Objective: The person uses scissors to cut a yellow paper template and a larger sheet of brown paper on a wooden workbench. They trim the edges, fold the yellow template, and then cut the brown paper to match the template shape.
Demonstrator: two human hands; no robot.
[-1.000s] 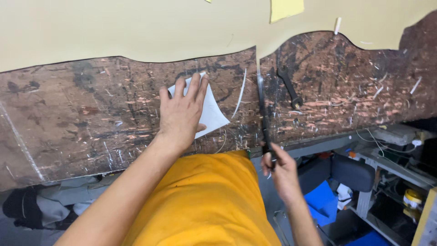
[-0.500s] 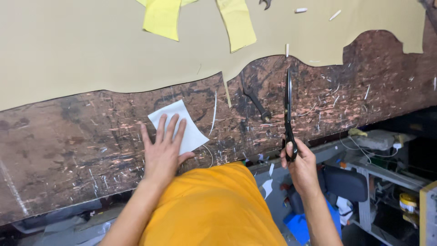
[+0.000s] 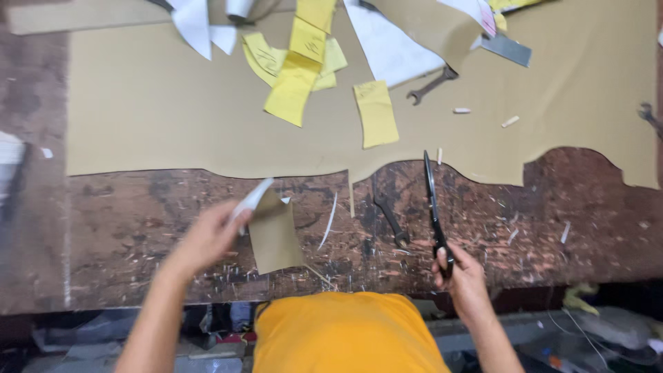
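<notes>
My left hand (image 3: 207,238) pinches the top corner of a small tan cut piece (image 3: 275,233) with a white face, lifting it off the scratched brown worktable (image 3: 124,228). My right hand (image 3: 464,275) grips the handles of long black scissors (image 3: 433,204), blades closed and pointing away from me toward the wavy cut edge of a large tan sheet (image 3: 166,110). A dark wrench (image 3: 388,217) lies on the table between my two hands.
Yellow paper pattern pieces (image 3: 376,114) and white ones (image 3: 390,45) lie on the tan sheet, with another wrench (image 3: 431,85), a metal blade (image 3: 506,49) and chalk bits (image 3: 461,110). Thin offcut slivers (image 3: 329,221) litter the table. My orange shirt (image 3: 345,335) fills the bottom.
The view tilted up over the tan sheet. My left hand went from lying flat on the small piece to pinching and lifting it, turning its tan side up. The scissors stayed held.
</notes>
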